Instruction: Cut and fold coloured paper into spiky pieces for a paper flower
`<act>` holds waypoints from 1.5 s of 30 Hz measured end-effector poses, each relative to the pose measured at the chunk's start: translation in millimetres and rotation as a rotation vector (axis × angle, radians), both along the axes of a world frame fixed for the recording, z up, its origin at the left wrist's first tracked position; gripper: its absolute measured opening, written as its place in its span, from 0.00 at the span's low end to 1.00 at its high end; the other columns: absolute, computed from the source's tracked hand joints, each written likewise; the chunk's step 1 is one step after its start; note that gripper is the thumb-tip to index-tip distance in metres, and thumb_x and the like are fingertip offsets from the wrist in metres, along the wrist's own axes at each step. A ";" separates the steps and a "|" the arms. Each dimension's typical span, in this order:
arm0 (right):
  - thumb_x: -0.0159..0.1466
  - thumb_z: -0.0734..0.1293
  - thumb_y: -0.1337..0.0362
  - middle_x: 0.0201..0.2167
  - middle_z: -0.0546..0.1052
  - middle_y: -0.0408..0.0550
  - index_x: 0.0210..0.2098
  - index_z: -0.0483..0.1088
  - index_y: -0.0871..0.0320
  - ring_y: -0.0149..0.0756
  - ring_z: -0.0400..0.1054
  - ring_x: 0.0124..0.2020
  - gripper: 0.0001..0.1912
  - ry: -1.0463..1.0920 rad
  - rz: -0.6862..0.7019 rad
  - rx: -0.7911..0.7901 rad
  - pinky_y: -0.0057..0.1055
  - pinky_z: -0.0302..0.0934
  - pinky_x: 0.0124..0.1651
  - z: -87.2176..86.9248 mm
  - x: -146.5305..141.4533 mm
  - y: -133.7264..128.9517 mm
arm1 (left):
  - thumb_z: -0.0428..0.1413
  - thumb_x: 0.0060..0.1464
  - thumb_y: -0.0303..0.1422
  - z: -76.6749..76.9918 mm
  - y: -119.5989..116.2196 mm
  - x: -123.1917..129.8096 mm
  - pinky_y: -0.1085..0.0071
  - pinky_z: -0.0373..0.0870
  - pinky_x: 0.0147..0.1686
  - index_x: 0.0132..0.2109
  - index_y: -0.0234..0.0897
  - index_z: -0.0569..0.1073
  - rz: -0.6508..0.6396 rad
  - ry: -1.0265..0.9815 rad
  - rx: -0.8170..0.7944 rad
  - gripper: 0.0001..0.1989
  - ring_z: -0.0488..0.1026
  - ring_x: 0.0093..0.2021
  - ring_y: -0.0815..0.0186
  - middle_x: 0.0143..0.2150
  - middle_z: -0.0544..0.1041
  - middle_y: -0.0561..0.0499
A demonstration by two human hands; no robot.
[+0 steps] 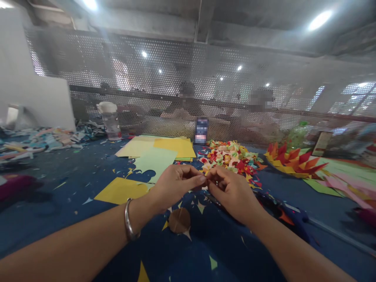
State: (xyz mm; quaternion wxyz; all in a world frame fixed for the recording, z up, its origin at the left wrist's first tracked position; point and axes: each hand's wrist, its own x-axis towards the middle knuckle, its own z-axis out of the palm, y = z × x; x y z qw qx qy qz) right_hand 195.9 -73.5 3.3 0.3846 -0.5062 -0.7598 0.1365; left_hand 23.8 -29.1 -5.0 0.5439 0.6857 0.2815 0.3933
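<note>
In the middle of the head view my left hand (176,184) and my right hand (230,192) meet, thumbs and fingertips pinched together. Whatever is between the fingers is too small and hidden to name. A silver bangle (127,219) circles my left wrist. Below the hands a round brown disc (179,220) lies on the blue tabletop among paper scraps (201,207). Just beyond my fingers rises a heap of small folded paper pieces (230,154) in red, yellow, pink and pale green. To the left of my left hand lies a yellow paper sheet (122,190).
Pale green (160,158) and yellow sheets (179,147) lie behind. A phone (201,131) stands against the perforated screen (152,86). At right are a dark blue tool (298,219), possibly a glue gun, and a spiky red-orange paper piece (293,160). A plastic cup (111,123) stands back left.
</note>
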 end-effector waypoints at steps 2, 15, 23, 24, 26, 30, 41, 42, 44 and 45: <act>0.61 0.62 0.66 0.23 0.67 0.39 0.31 0.64 0.56 0.27 0.58 0.21 0.02 0.016 0.006 -0.003 0.25 0.52 0.23 0.5 0.4 -0.1 | 0.59 0.49 0.37 1.4 2.0 -3.3 0.64 0.70 0.44 0.38 0.33 0.75 -0.047 -0.016 -0.042 0.12 0.75 0.40 0.63 0.36 0.79 0.46; 0.60 0.62 0.67 0.23 0.68 0.39 0.31 0.65 0.56 0.27 0.59 0.21 0.02 -0.008 0.037 0.006 0.26 0.52 0.23 -0.2 4.9 1.1 | 0.63 0.44 0.31 6.4 6.5 -9.2 0.62 0.68 0.47 0.39 0.33 0.75 -0.130 0.012 -0.066 0.13 0.74 0.40 0.64 0.37 0.79 0.47; 0.61 0.62 0.67 0.22 0.66 0.38 0.30 0.64 0.56 0.26 0.57 0.22 0.03 -0.026 0.042 0.016 0.25 0.52 0.24 -0.6 6.0 0.7 | 0.63 0.43 0.28 11.8 5.5 -10.4 0.62 0.69 0.47 0.38 0.33 0.76 -0.131 0.017 -0.113 0.11 0.75 0.40 0.64 0.37 0.79 0.48; 0.61 0.62 0.67 0.22 0.67 0.38 0.30 0.64 0.56 0.27 0.57 0.22 0.03 -0.026 0.047 0.010 0.25 0.52 0.24 -0.5 6.0 0.7 | 0.63 0.43 0.29 12.2 5.9 -10.8 0.62 0.69 0.46 0.38 0.33 0.76 -0.134 0.020 -0.124 0.11 0.75 0.39 0.64 0.37 0.79 0.47; 0.61 0.61 0.68 0.23 0.67 0.38 0.31 0.65 0.56 0.27 0.58 0.22 0.03 -0.026 0.056 -0.004 0.25 0.52 0.24 -0.2 5.8 0.4 | 0.63 0.43 0.29 12.3 6.6 -11.7 0.63 0.69 0.46 0.37 0.33 0.76 -0.141 0.024 -0.149 0.10 0.75 0.39 0.65 0.36 0.79 0.48; 0.60 0.61 0.69 0.22 0.67 0.38 0.31 0.65 0.56 0.26 0.57 0.22 0.03 -0.020 0.068 -0.009 0.25 0.51 0.23 0.3 4.9 0.2 | 0.64 0.43 0.31 10.8 6.8 -12.5 0.63 0.69 0.46 0.36 0.34 0.76 -0.146 0.033 -0.155 0.11 0.75 0.38 0.65 0.36 0.79 0.48; 0.60 0.62 0.69 0.22 0.66 0.39 0.30 0.65 0.56 0.27 0.58 0.22 0.03 0.000 0.081 -0.009 0.25 0.52 0.24 1.1 4.4 -1.5 | 0.64 0.42 0.31 14.1 6.2 -13.2 0.64 0.69 0.45 0.36 0.34 0.76 -0.131 0.070 -0.145 0.11 0.75 0.39 0.65 0.37 0.79 0.48; 0.60 0.62 0.69 0.21 0.66 0.39 0.31 0.65 0.56 0.27 0.57 0.22 0.03 0.001 0.078 -0.008 0.25 0.52 0.24 1.1 4.4 -1.6 | 0.64 0.42 0.31 14.3 6.3 -13.6 0.64 0.69 0.45 0.36 0.34 0.76 -0.135 0.072 -0.148 0.11 0.75 0.39 0.65 0.37 0.79 0.48; 0.59 0.62 0.69 0.21 0.66 0.39 0.31 0.65 0.56 0.27 0.58 0.22 0.03 -0.001 0.076 -0.004 0.25 0.52 0.24 1.1 4.2 -1.7 | 0.64 0.42 0.31 14.0 6.9 -14.1 0.65 0.69 0.45 0.36 0.34 0.76 -0.149 0.069 -0.152 0.11 0.75 0.38 0.66 0.37 0.79 0.48; 0.59 0.62 0.69 0.21 0.66 0.38 0.30 0.65 0.56 0.27 0.57 0.22 0.03 -0.002 0.075 -0.001 0.25 0.52 0.24 1.1 4.0 -1.8 | 0.64 0.42 0.31 13.7 7.2 -14.2 0.65 0.69 0.44 0.36 0.34 0.76 -0.156 0.063 -0.155 0.11 0.75 0.38 0.66 0.37 0.79 0.48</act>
